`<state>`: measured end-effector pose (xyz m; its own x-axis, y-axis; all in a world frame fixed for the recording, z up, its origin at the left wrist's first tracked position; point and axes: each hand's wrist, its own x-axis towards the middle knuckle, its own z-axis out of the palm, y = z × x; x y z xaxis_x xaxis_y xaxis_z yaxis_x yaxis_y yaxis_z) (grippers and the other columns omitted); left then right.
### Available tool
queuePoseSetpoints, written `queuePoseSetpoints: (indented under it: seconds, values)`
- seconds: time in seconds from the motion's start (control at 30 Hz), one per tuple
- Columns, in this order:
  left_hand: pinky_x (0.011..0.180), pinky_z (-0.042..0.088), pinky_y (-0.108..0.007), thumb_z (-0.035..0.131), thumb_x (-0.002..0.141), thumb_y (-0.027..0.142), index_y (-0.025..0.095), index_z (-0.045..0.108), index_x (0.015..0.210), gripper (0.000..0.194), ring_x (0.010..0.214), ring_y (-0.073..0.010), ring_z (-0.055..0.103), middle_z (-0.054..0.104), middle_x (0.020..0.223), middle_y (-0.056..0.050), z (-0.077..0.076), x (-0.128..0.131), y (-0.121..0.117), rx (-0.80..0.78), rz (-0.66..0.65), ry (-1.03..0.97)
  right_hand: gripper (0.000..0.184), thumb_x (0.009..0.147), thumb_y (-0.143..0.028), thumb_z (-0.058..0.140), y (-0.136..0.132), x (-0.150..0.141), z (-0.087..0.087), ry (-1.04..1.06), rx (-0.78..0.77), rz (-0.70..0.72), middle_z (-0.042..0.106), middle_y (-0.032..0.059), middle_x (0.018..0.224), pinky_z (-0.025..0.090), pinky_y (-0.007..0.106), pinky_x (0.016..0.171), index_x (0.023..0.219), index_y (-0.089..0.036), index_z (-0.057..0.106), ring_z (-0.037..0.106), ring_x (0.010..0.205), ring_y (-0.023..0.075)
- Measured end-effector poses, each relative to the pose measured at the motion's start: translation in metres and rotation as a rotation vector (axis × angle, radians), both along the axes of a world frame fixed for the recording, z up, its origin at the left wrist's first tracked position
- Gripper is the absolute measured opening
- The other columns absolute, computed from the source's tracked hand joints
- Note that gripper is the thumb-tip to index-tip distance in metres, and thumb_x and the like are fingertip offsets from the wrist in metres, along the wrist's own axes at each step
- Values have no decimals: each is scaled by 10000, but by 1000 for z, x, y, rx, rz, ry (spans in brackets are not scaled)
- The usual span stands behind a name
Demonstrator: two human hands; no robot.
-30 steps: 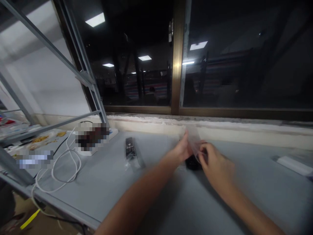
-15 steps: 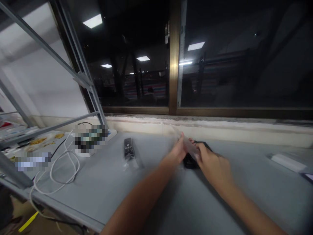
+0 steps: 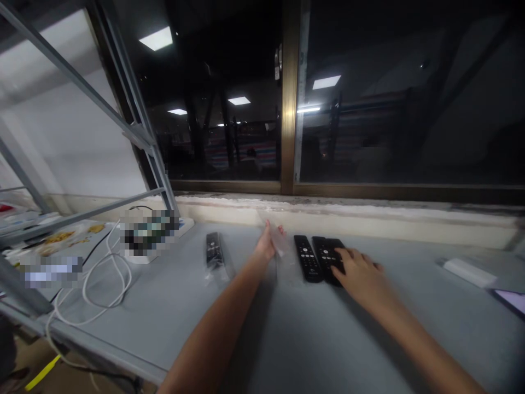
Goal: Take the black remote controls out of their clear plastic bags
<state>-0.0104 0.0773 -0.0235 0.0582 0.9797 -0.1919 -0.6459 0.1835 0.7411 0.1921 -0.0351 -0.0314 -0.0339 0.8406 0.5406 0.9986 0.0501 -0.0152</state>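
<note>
My left hand [image 3: 267, 243] pinches a thin clear plastic sleeve [image 3: 283, 244], held up above the desk. To the right of it, black remote controls lie side by side. The leftmost remote control [image 3: 308, 260] is apart from both hands, and the middle remote control [image 3: 321, 246] lies close beside the right one. My right hand [image 3: 359, 271] is over the rightmost remote control [image 3: 335, 244], thumb and fingers closed about it, covering its lower part. Farther left lies another remote control [image 3: 213, 249], partly inside a clear plastic sleeve [image 3: 216, 273].
A grey desk [image 3: 164, 317] runs below the window. On its left are a white power strip [image 3: 141, 256], a looped white cable [image 3: 127, 284] and a metal rack post [image 3: 158, 164]. At the right lie a white box-like object [image 3: 470, 272] and a device with a lit screen [image 3: 511, 300].
My hands have separated. The left has moved left with the plastic sleeve; the right has let go of the sleeve and come onto the rightmost remote control. The row of remotes is now uncovered.
</note>
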Motion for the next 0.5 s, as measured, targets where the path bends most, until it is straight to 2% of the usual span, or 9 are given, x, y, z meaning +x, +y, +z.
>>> queuePoseSetpoints:
  seconds: [0.1,0.27,0.37,0.5]
  values:
    - [758,510,-220,398,895,544,133,625,835,474,625,-104,590,597,681,-38,-3,-2,-1,-36,-27,-17,306,859,-244,421,6,7,-13,38,-116,3,655,140,1030,453,402,721,1066,-156,629,625,859,272]
    - [783,506,-238,407,886,556,124,634,869,488,661,-122,604,609,721,-61,-8,6,-1,-28,-82,10,355,842,-177,402,13,17,-19,77,-98,16,638,139,1109,474,383,711,1127,-164,613,617,941,282]
    - [783,515,-264,449,871,550,126,631,940,466,684,-135,610,623,756,-67,-9,8,-2,-12,-81,4,381,811,-139,408,19,27,-21,113,-150,48,654,156,1059,475,368,699,1135,-144,608,626,913,266]
    - [838,500,-282,398,901,535,132,625,916,463,715,-136,610,615,750,-61,-7,8,-6,4,-98,-6,419,760,-113,445,23,34,-22,145,-209,61,673,128,939,466,336,694,1150,-151,592,633,855,230]
